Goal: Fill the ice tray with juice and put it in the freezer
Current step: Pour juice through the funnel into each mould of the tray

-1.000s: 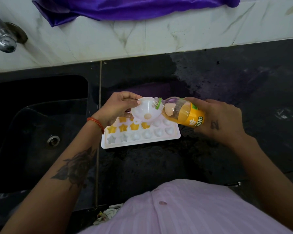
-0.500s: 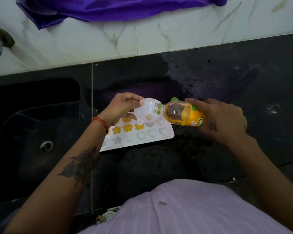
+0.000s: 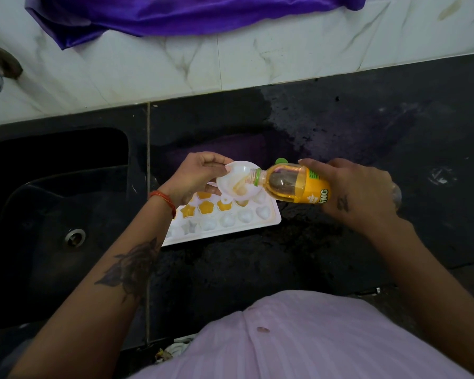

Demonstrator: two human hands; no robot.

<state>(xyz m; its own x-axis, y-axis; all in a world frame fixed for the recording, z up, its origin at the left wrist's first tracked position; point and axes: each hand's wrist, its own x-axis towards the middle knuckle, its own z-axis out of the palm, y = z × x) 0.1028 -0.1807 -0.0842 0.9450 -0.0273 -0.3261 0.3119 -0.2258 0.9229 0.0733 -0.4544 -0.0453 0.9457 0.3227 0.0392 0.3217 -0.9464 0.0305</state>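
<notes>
Left hand (image 3: pixel 195 176) pinches the funnel (image 3: pixel 238 184) over the tray (image 3: pixel 274 220) — right hand (image 3: pixel 359 192) grips the tilted bottle (image 3: pixel 293 184).

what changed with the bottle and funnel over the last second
The juice bottle tipped further, and juice now runs from its mouth into the funnel, which earlier held almost none. The right hand kept its grip on the bottle, the left hand kept holding the funnel over the ice tray, same cells filled.

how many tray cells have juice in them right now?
4 clearly orange in the ice tray: a middle-row run at, plus one behind at. More may be hidden under the funnel and left hand.
</notes>
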